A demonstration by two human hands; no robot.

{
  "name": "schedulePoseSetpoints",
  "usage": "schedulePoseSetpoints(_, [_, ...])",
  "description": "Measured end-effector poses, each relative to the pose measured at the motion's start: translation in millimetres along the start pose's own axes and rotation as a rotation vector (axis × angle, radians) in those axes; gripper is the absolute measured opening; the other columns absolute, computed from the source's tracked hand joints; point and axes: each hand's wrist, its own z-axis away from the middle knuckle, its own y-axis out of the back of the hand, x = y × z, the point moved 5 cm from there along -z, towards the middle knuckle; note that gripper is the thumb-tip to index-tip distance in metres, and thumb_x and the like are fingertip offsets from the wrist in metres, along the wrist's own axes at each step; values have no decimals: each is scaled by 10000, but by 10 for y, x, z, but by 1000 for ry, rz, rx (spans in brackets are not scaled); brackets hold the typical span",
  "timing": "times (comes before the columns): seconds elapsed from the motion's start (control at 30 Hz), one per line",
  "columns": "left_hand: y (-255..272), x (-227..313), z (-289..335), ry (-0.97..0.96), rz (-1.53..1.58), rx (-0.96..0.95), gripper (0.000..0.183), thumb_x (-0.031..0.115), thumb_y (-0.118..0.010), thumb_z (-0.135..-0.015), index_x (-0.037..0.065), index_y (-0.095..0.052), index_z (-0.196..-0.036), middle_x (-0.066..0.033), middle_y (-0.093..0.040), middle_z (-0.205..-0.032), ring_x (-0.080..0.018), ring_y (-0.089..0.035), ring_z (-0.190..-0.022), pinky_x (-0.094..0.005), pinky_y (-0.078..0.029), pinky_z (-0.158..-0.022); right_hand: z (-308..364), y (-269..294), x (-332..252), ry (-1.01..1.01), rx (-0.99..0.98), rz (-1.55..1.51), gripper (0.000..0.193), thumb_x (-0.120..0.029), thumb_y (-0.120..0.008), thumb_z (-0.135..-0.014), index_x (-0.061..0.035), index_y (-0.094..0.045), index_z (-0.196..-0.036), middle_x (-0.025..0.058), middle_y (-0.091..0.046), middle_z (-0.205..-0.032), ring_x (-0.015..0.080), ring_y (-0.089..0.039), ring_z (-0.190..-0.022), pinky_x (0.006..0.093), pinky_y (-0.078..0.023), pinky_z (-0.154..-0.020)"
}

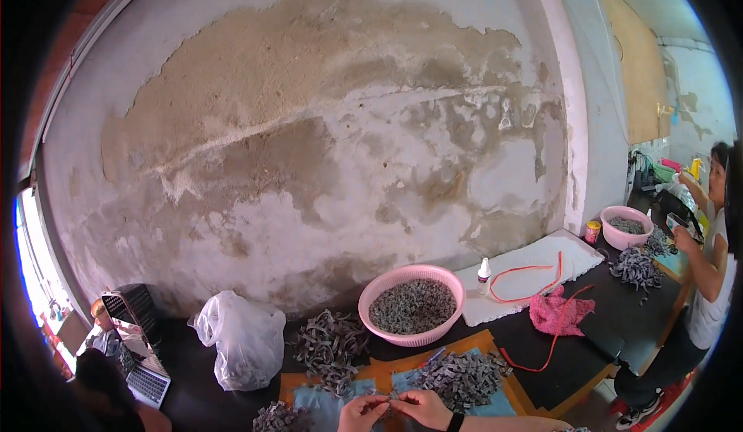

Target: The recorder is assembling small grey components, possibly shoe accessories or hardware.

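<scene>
Close together at the lower middle, my left hand (pixel 362 413) and my right hand (pixel 422 409) are both closed in a pinch. A small grey piece (pixel 393 396), seemingly a strip like those around it, sits between the fingertips; its shape is mostly hidden. Just beyond my right hand lies a heap of short grey pieces (pixel 464 378). Looser, longer grey strips (pixel 329 347) are piled beyond my left hand. Another small grey heap (pixel 275 416) is to its left. Light blue sheets (pixel 319 407) lie under the hands.
Behind the heaps stands a pink basket (pixel 371 325) of grey bits. A white plastic bag (pixel 240 339) is left of it. To the right are a white bottle (pixel 484 271), a foam board (pixel 526 266) and a pink cloth (pixel 553 312). A laptop (pixel 148 378) and another person (pixel 708 277) flank the table.
</scene>
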Motion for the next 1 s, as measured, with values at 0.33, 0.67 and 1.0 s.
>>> schedulePoseSetpoints(0.33, [5, 23, 22, -56, -55, 109, 191, 175, -580, -876, 16, -646, -960, -106, -637, -813, -193, -599, -686, -294, -454, -587, 10, 74, -142, -13, 74, 34, 377, -358, -584, -854, 10, -596, -770, 120, -533, -599, 203, -506, -526, 331, -395, -516])
schedulePoseSetpoints(0.67, [116, -98, 29, -209, -270, 229, 174, 160, -615, -844, 5, -656, -913, -131, -647, -789, -207, -626, -677, -305, -471, -570, 9, 49, -96, 20, 12, 39, 401, -356, -480, -913, 23, -547, -804, 121, -510, -663, 261, -494, -609, 343, -393, -596])
schedulePoseSetpoints(1.0, [106, -235, -36, -22, 95, 107, 165, 118, -632, -838, -23, -646, -923, -92, -659, -807, -159, -627, -709, -276, -494, -605, 43, 44, -236, 102, 67, -28, 289, -267, -528, -891, 15, -589, -896, 128, -593, -735, 232, -561, -675, 328, -435, -624])
